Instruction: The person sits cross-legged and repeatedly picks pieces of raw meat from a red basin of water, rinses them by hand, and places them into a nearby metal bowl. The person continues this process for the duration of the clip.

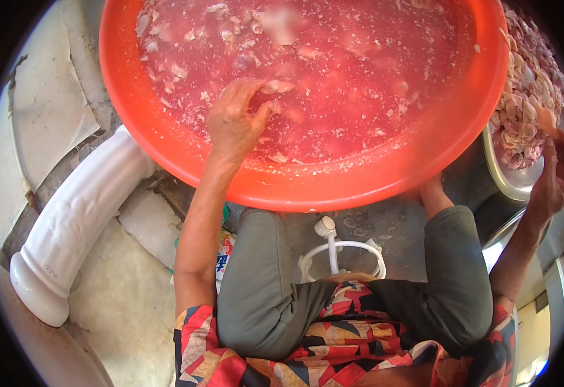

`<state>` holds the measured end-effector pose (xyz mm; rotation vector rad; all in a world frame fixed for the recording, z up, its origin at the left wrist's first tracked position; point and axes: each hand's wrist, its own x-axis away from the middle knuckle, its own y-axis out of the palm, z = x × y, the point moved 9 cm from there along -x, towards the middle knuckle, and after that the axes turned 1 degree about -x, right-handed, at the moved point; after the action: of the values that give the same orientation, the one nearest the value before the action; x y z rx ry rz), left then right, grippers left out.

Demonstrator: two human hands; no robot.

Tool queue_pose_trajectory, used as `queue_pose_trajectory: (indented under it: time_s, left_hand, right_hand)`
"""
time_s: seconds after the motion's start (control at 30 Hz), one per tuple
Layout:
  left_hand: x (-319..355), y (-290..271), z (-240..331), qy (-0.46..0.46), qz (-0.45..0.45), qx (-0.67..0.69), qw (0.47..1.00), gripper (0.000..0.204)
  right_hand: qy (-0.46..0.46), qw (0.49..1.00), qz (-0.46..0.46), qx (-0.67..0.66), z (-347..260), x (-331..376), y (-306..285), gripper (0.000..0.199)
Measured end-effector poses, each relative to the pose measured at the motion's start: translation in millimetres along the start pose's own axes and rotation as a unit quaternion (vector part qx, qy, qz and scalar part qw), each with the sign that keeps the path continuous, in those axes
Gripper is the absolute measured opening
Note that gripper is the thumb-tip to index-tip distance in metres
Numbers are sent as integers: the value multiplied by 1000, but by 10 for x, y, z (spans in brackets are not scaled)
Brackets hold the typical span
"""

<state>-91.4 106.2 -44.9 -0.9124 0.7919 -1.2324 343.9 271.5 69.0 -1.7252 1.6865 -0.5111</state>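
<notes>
From my remote seat I see the left hand [233, 122] reaching into the orange basin [166, 145] near its near-left rim, fingers curled narrow so that the fingertips pinch a pale meat scrap [277, 86] floating in the pink water [359, 71]; the scrap lies just to the right of the fingers, its long axis running roughly left to right, toward the middle of the basin; the right hand [556, 174] is well apart, raised outside the basin's right rim, holding a small pale piece [545, 119] between its fingertips, just above the near edge of the metal bowl [508, 184] heaped with pale pieces [527, 84]; so for the scraps in the water, the left hand is clearly the nearer one; many other bits float toward the far rim; a white pipe [75, 219] lies on the ground at the left.
</notes>
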Motion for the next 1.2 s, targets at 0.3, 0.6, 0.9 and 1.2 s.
queue_pose_trajectory:
  time_s: [0.3,0.6,0.9,1.2]
  left_hand:
    - [-34,422,-106,-116,-86,163,976,12]
    - [323,831,344,-362,-285,563,686,24]
    - [349,709,752,-302,-333,588,673,44]
    - [335,582,1030,-252,-381,554,696,27]
  right_hand:
    - [-22,979,-103,-173,-349,296,707,25]
    - [-6,906,-353,-232,-911,667,1710,13]
    - [105,848,-431,-292,-947,975,2322,18]
    - [398,628,-488,-458,-722,1402,2674,13]
